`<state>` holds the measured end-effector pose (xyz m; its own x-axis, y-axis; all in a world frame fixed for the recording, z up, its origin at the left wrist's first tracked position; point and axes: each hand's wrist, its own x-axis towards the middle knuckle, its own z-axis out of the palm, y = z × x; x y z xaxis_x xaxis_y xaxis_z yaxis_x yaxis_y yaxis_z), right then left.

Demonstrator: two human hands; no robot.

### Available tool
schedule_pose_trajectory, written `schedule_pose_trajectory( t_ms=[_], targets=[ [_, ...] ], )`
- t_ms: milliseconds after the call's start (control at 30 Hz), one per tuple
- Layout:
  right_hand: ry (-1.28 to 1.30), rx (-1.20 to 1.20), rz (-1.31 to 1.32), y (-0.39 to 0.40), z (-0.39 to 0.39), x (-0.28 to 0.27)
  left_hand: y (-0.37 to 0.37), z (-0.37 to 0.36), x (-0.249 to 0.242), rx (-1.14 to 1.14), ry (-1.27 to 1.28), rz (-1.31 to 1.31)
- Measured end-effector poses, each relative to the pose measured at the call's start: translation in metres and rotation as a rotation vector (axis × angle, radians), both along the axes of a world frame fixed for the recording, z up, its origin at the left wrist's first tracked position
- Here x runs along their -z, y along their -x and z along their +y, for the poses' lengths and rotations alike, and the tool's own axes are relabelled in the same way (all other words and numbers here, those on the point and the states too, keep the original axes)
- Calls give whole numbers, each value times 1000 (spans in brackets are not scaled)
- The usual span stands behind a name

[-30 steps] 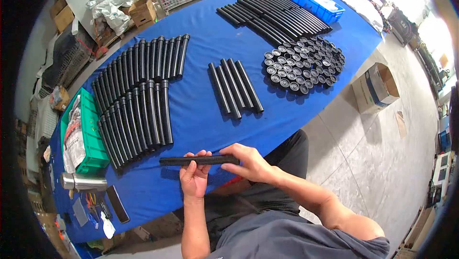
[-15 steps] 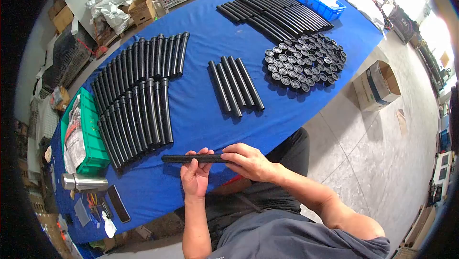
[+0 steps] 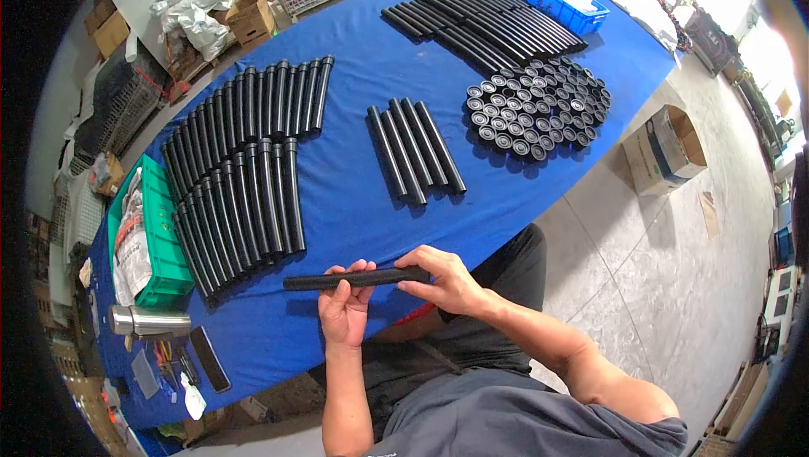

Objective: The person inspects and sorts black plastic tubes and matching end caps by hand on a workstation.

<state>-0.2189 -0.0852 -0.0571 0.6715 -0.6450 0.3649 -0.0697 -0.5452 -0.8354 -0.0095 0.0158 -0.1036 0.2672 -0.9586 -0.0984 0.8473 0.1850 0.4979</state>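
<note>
A black tube (image 3: 308, 282) lies level across my hands at the table's near edge. My left hand (image 3: 344, 314) is closed around its middle, with the palm turned up and the thumb on the near side. At the tube's right end, the fingers and thumb of my right hand (image 3: 447, 282) grip it from both sides. That end looks slightly thicker, though my fingers partly hide it. Beyond my hands, several loose black tubes (image 3: 404, 153) lie side by side on the blue cloth (image 3: 354, 86).
Capped black tubes (image 3: 244, 179) lie in rows at left, beside a green crate (image 3: 168, 246). Round black caps (image 3: 522, 115) cluster at right, below more tubes (image 3: 489, 23) and a blue bin (image 3: 548, 2). A metal flask (image 3: 152, 322) and phone (image 3: 209, 360) lie near left. A cardboard box (image 3: 661, 153) stands on the floor.
My right hand has shifted slightly right and opened its grip around the tube's end, showing more of it. The tube now tilts a little, right end higher. My left hand stays in place.
</note>
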Motion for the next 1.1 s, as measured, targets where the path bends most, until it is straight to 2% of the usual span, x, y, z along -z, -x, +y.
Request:
schedule_pose_trajectory(
  t_ms=[33, 133, 233, 267, 333, 433, 533, 567, 700, 800, 867, 933, 1000, 1067, 1100],
  targets=[
    [17, 9, -5, -1, 1, 3, 0, 0, -1, 5, -2, -3],
    [303, -17, -44, -5, 1, 0, -1, 0, 2, 6, -3, 14],
    [-103, -37, -18, -3, -4, -6, -2, 1, 3, -1, 20, 15],
    [-574, -48, 110, -1, -5, -11, -1, 0, 2, -5, 32, 9],
    [-374, 26, 95, -1, -6, -4, 2, -1, -3, 2, 8, -5],
    [216, 21, -94, -8, -4, 4, -1, -1, -2, 5, -3, 15],
    [-227, 69, 14, -1, 1, -17, -1, 0, 0, -5, 2, 28],
    [-612, 41, 144, -1, -2, -18, -1, 1, -1, -9, 7, 26],
    [45, 37, -74, -4, -3, 2, 1, -2, -2, -11, 10, 6],
    [-174, 27, -15, 2, -2, -6, -1, 1, 1, -4, -7, 1],
    [-804, -24, 60, 3, -3, -8, 0, 1, 0, -11, -23, 21],
    [-746, 24, 35, 1, -1, -4, 1, 1, -1, -7, -44, -9],
    [-769, 60, -16, 6, -3, -11, 0, 4, -9, 29, 47, 86],
    [-908, 78, -81, 26, -13, -15, -17, 17, -17, -17, 111, 114],
    [-965, 91, -152, 36, -19, -20, -33, 27, -12, -26, 107, -15]
  ],
)
